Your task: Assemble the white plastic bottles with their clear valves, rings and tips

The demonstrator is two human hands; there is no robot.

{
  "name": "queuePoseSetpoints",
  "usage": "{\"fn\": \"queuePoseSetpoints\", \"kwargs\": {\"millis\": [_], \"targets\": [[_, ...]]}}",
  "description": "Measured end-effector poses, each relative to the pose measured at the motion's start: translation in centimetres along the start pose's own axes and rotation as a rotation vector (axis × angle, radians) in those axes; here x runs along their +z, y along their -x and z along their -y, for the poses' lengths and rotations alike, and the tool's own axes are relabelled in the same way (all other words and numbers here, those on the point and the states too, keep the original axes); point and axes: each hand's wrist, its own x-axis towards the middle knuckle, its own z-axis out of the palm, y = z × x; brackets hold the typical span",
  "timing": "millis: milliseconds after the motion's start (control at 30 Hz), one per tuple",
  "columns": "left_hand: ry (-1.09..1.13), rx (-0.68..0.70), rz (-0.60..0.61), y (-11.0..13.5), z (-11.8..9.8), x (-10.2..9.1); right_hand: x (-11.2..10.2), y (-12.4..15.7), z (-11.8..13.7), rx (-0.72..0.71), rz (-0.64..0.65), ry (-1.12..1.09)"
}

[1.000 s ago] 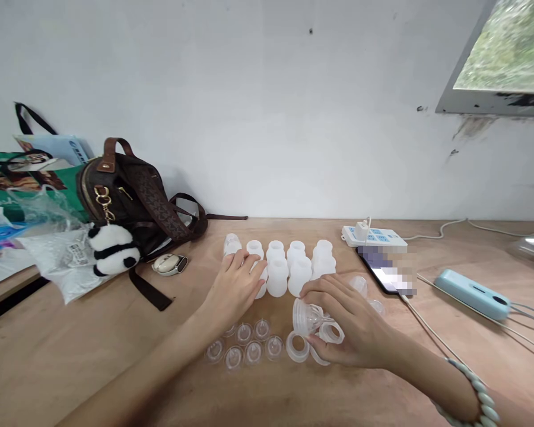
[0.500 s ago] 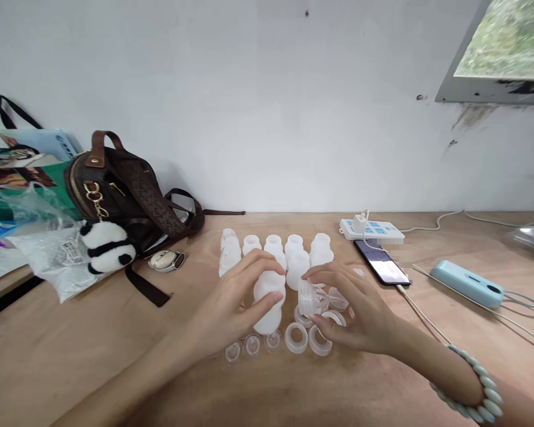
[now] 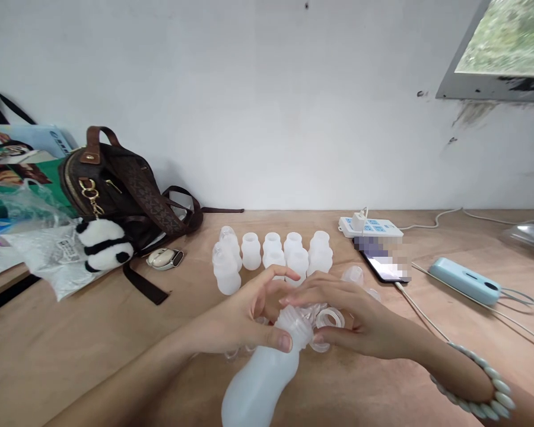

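Observation:
A frosted white baby bottle (image 3: pixel 258 385) is tilted, its base towards me and its neck pointing up and right. My left hand (image 3: pixel 231 323) is closed around its upper part, thumb on top. At the neck, my right hand (image 3: pixel 360 314) grips a translucent ridged collar (image 3: pixel 296 325), partly hidden by the fingers. Whether the collar is seated on the threads I cannot tell. Under and beside my right hand lie loose screw rings (image 3: pixel 330 318) and clear parts. Behind my hands, several open white bottles (image 3: pixel 251 251) stand in rows; two bottles with clear tops (image 3: pixel 226 274) stand at the left.
A brown backpack (image 3: pixel 115 184) with a panda charm (image 3: pixel 103 244) lies at the left, beside a plastic bag (image 3: pixel 53 252). A watch and mouse (image 3: pixel 164 258) sit near its strap. Rightwards are a power strip (image 3: pixel 382 228), a charging phone (image 3: pixel 380 261) and a light-blue device (image 3: pixel 465 280) with cables.
The bottle has come off the tabletop towards me and tipped over. My right hand has moved left, bringing the clear piece to its neck. Another topped bottle now shows at the left.

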Motion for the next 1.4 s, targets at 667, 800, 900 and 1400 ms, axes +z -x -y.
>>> {"fn": "queuePoseSetpoints", "kwargs": {"millis": [667,800,900,1400], "targets": [[0.159,-0.029,0.06,-0.5,1.7,1.0,1.9,0.2,1.7,0.094,-0.025,-0.192],[0.155,-0.035,-0.023,-0.2,1.3,0.8,1.7,0.5,0.9,0.188,-0.129,-0.177],[0.131,-0.066,-0.126,0.1,0.3,0.3,1.3,0.4,0.1,0.221,-0.257,-0.212],[0.255,0.101,-0.357,-0.8,0.0,-0.8,-1.2,0.1,-0.9,0.163,-0.494,0.132]]}}
